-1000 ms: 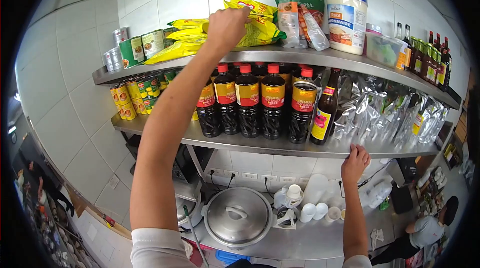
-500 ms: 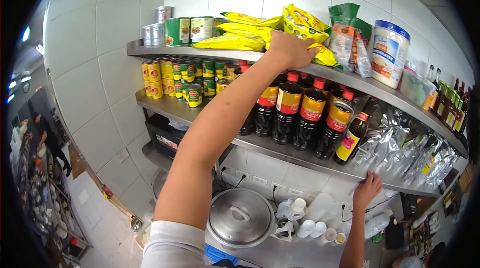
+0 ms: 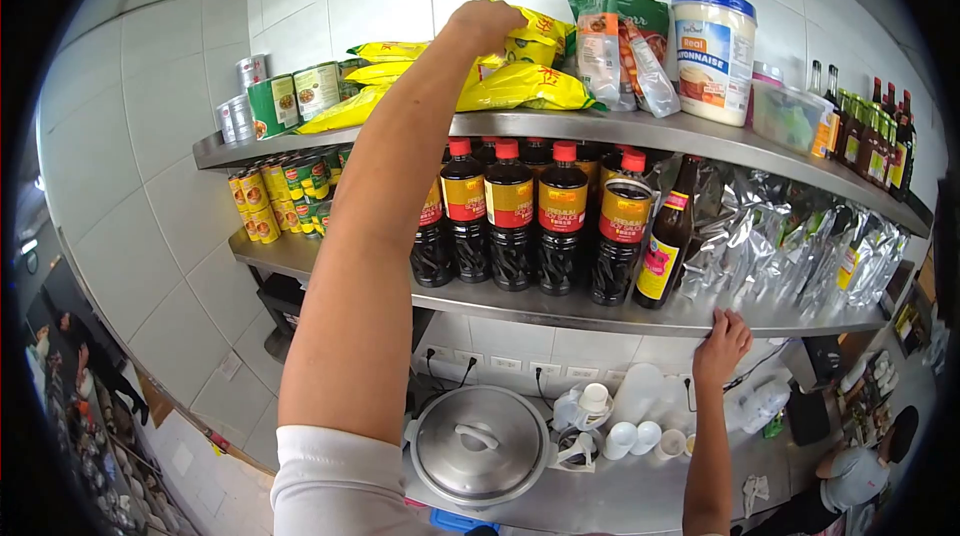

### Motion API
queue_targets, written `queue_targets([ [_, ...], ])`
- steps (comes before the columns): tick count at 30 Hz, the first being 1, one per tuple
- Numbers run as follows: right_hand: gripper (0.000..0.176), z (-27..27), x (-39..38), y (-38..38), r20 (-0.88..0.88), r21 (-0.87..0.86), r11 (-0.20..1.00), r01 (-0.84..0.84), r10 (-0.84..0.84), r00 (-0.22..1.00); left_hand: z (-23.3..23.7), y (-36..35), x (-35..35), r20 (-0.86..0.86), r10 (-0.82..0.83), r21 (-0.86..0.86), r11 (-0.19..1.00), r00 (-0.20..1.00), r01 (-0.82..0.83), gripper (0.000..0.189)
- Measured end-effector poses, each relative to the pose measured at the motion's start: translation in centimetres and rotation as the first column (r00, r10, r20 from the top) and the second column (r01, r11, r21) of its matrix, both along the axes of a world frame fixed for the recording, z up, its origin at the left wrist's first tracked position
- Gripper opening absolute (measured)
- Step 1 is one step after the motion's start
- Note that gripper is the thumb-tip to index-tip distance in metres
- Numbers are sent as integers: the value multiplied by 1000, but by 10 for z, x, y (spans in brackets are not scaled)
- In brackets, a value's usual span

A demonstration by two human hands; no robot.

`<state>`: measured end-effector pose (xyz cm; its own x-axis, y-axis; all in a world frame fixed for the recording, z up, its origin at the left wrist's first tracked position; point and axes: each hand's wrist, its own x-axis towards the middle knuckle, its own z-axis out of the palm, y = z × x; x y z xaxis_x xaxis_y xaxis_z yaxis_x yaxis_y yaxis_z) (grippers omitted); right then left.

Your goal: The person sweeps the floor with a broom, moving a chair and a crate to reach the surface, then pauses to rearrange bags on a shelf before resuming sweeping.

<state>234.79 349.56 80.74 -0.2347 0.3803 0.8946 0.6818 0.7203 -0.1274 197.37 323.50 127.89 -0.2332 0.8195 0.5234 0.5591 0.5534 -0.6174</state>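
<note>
On the upper shelf [image 3: 400,128], shiny yellow bags [image 3: 530,86] lie stacked. My left hand [image 3: 487,24] reaches up to the pile and grips the left end of an upper yellow bag [image 3: 543,34]; its fingertips are partly hidden. Lower right, my right hand [image 3: 724,344] holds the front edge of the lower shelf [image 3: 560,311], fingers curled over the metal. Dark soy sauce bottles [image 3: 508,226] with red caps stand beneath the bags, behind my left forearm. To the right of the bags are green-topped packets [image 3: 610,41].
A mayonnaise tub [image 3: 712,61] and a plastic container [image 3: 790,118] occupy the upper shelf. Foil pouches [image 3: 760,236] and a brown bottle [image 3: 668,246] are below. A lidded pot [image 3: 480,446] stands on the counter. Another person [image 3: 865,466] is at lower right.
My view has tilted and shifted right. Along the yellow pile my left hand has moved left and back, uncovering the front bag. My right hand stays on the shelf edge.
</note>
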Motion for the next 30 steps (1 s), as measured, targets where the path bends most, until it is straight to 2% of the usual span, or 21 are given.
queue_targets([
  [3, 37, -2, -2, 4, -18, 9, 1000, 8, -8, 1000, 5, -12, -26, 30, -185, 329, 930, 982, 165, 30],
  [4, 37, -4, -2, 5, -20, 10, 1000, 14, -14, 1000, 6, -20, -24, 33, -182, 330, 930, 983, 161, 30],
  [6, 36, -7, -4, 6, -23, 7, 1000, 11, -11, 1000, 13, -36, -13, 21, -149, 447, 886, 989, 124, 31],
  [7, 36, -7, -4, 7, -28, 15, 1000, 15, -14, 1000, 13, -41, -13, -53, -152, 461, 873, 987, 160, 29],
  [8, 36, -6, -5, 7, -35, 23, 1000, 20, -19, 999, 14, -43, -13, -52, -147, 459, 875, 988, 155, 29],
  [10, 36, -5, -7, 6, -31, 16, 1000, 26, -25, 999, 12, -45, -12, -143, -150, 575, 792, 978, 205, 31],
  [11, 36, -5, -6, 5, -29, 11, 999, 37, -36, 999, 10, -48, -12, -247, -201, 588, 746, 948, 312, 26],
  [12, 36, -4, -5, 4, -20, 8, 999, 35, -34, 999, 11, -48, -10, -239, -200, 588, 749, 950, 306, 26],
  [14, 39, -3, -6, 4, -26, 23, 999, 29, -29, 999, 14, -49, -7, -288, -129, 670, 681, 949, 295, 26],
  [16, 39, -5, -7, 5, -24, 28, 999, 31, -30, 999, 20, -57, -9, -339, -136, 691, 636, 931, 345, 22],
  [18, 38, -5, -6, 8, -16, 33, 999, 30, -29, 999, 29, -72, 0, -299, -75, 829, 473, 951, 298, 14],
  [20, 37, -6, -7, 8, -23, 32, 999, 33, -32, 999, 39, -94, -7, -369, -107, 887, 255, 923, 385, 12],
  [22, 35, -3, -6, 6, -17, 12, 999, 31, -31, 999, 38, -125, -19, -343, -74, 892, 286, 936, 349, 17],
  [24, 34, -6, -11, 5, -31, -15, 999, 31, -31, 999, 27, -153, -36, -241, -66, 900, 358, 968, 248, 30],
  [25, 33, -8, -9, 8, -36, -11, 999, 32, -33, 999, 18, -161, -72, -343, 32, 925, 185, 939, 332, 17],
  [26, 33, -8, -10, 8, -44, -10, 999, 37, -38, 998, 1, -169, -80, -486, -4, 859, 181, 874, 478, 13],
  [27, 33, -4, -10, 1, -53, -19, 999, 43, -44, 998, -18, -177, -78, -459, -52, 868, 189, 887, 460, 11],
  [28, 33, -4, -12, 1, -60, -14, 999, 35, -36, 998, -34, -187, -92, -399, -11, 881, 271, 917, 387, 12],
  [29, 33, -6, -12, 3, -70, -13, 1000, 28, -29, 997, -47, -193, -92, -256, -71, 930, 253, 964, 266, 15],
  [30, 34, -7, -12, 3, -81, -11, 1000, 26, -27, 996, -55, -201, -103, -216, -116, 946, 221, 969, 238, 19],
])
